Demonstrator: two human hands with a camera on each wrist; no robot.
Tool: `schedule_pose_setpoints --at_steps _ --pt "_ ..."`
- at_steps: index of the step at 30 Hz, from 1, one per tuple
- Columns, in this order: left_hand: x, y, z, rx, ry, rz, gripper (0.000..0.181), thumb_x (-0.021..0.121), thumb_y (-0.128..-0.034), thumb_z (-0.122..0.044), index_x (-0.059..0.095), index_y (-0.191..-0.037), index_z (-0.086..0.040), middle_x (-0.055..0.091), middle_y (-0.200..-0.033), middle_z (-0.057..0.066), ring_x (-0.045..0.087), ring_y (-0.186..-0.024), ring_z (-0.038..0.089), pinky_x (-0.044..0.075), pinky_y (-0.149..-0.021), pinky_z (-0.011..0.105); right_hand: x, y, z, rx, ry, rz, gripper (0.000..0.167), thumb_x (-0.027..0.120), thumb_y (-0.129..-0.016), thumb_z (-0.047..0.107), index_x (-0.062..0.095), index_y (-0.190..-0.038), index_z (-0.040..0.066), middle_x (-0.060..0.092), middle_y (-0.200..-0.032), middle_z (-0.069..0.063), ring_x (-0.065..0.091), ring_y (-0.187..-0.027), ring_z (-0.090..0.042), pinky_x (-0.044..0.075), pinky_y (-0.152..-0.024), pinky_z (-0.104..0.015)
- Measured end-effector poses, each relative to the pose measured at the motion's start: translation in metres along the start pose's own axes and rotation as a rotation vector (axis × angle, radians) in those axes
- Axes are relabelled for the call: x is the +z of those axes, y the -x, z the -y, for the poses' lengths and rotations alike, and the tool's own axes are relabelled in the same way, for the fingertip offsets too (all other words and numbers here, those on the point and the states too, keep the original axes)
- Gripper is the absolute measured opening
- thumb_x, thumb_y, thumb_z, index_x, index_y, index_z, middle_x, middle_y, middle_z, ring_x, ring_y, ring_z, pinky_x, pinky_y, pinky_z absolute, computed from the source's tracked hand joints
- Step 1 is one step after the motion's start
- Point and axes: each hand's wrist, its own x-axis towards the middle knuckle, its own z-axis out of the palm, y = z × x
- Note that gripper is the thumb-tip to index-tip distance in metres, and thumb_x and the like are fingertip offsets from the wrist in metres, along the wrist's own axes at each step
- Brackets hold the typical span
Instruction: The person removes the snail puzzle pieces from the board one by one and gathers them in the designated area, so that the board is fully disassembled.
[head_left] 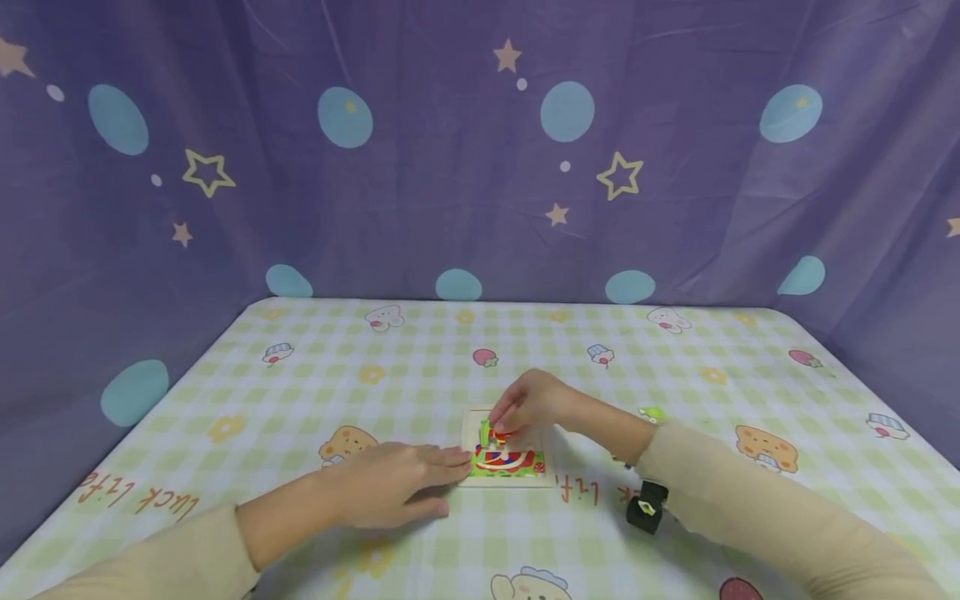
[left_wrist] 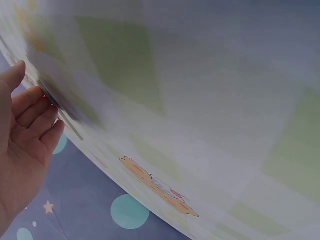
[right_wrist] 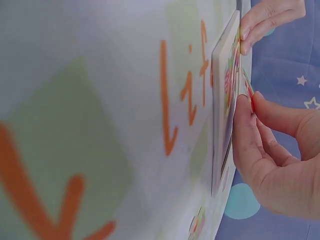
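A small framed puzzle board (head_left: 470, 423) lies flat in the middle of the table, with colourful pieces (head_left: 517, 462) filling its lower part. Over its upper left, my right hand (head_left: 532, 398) pinches a green and red puzzle piece (head_left: 485, 432) between thumb and fingers. The right wrist view shows that piece (right_wrist: 249, 89) tilted, close to the board's surface. My left hand (head_left: 397, 483) has its fingers extended, with the tips touching the board's left edge. In the left wrist view, the left hand (left_wrist: 32, 125) appears at the far left, its board contact hard to see.
Another colourful piece (head_left: 651, 413) lies right of the board, partly covered by the right forearm. A black device (head_left: 647, 507) sits on the right wrist. The checked tablecloth (head_left: 300, 400) covers the table, and a purple curtain (head_left: 450, 217) hangs behind it.
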Motion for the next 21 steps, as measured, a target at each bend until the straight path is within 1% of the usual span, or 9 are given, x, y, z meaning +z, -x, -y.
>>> schedule_pose_setpoints --at_steps 5,7,12,17,21 --pt "0.001 0.000 0.001 -0.019 0.019 0.024 0.049 0.051 -0.0986 -0.039 0.049 -0.142 -0.016 0.046 -0.149 -0.001 0.049 -0.135 0.019 0.047 -0.106 0.041 -0.005 0.003 -0.006 -0.008 -0.037 0.007 0.008 0.076 -0.079 0.005 0.076 -0.086 0.007 0.075 -0.076 -0.001 0.066 -0.064 -0.008 0.051 -0.068 -0.019" --pt "0.000 0.000 0.001 -0.021 0.020 0.027 0.049 0.051 -0.0987 -0.039 0.049 -0.142 -0.016 0.046 -0.149 -0.001 0.048 -0.136 0.019 0.046 -0.107 0.041 -0.008 0.004 -0.010 -0.013 -0.068 0.016 0.009 0.076 -0.079 0.004 0.076 -0.087 0.005 0.075 -0.077 -0.003 0.067 -0.062 -0.008 0.054 -0.067 -0.020" --pt "0.000 0.000 0.001 -0.024 0.019 0.027 0.048 0.051 -0.0986 -0.038 0.049 -0.142 -0.016 0.046 -0.149 -0.001 0.048 -0.136 0.018 0.046 -0.107 0.040 -0.015 0.007 -0.018 -0.011 -0.106 0.017 0.011 0.076 -0.078 0.003 0.076 -0.089 0.003 0.076 -0.079 -0.006 0.070 -0.064 -0.009 0.059 -0.069 -0.024" --pt "0.001 -0.001 0.001 -0.029 0.024 0.029 0.048 0.051 -0.0986 -0.038 0.049 -0.142 -0.017 0.046 -0.149 -0.001 0.048 -0.136 0.017 0.046 -0.107 0.040 -0.024 0.012 -0.028 -0.006 -0.107 0.017 0.012 0.076 -0.078 0.005 0.076 -0.090 0.002 0.076 -0.079 -0.006 0.070 -0.065 -0.009 0.058 -0.068 -0.025" --pt "0.002 -0.001 0.002 -0.025 0.028 0.030 0.048 0.051 -0.0989 -0.038 0.049 -0.142 -0.017 0.045 -0.150 -0.001 0.047 -0.136 0.018 0.046 -0.108 0.040 -0.031 0.017 -0.034 0.012 -0.108 0.010 0.012 0.076 -0.079 0.005 0.075 -0.090 0.002 0.076 -0.079 -0.006 0.070 -0.064 -0.010 0.057 -0.065 -0.025"
